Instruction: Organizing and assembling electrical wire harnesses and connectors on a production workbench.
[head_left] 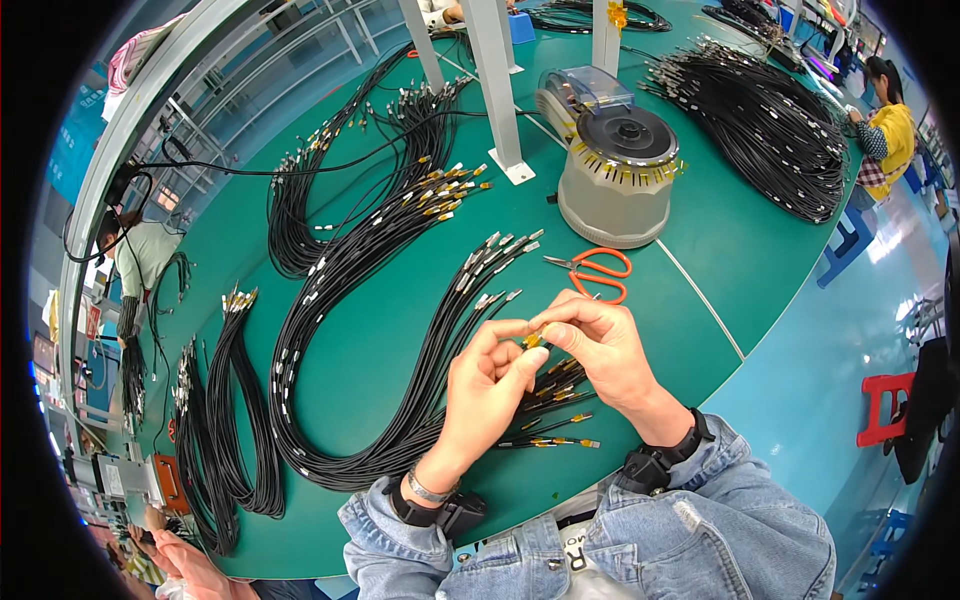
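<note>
Close together over the green table, my left hand (490,385) and my right hand (607,352) both pinch a cable end wrapped in amber tape (535,339). Fingertips of both hands cover most of that end. Beneath and beside my hands lies a bundle of black cables (425,400), curving left and then back up, with metal connectors at its tips. Several taped cable ends (560,441) poke out below my right hand. Just beyond my hands rest orange-handled scissors (598,272), blades pointing left.
A round grey tape dispenser (615,190) with amber strips stands behind the scissors. More black cable bundles lie at the far right (760,130), far left (300,220) and near left (240,420). A metal post (500,100) rises from the table (345,375). Other people work around it.
</note>
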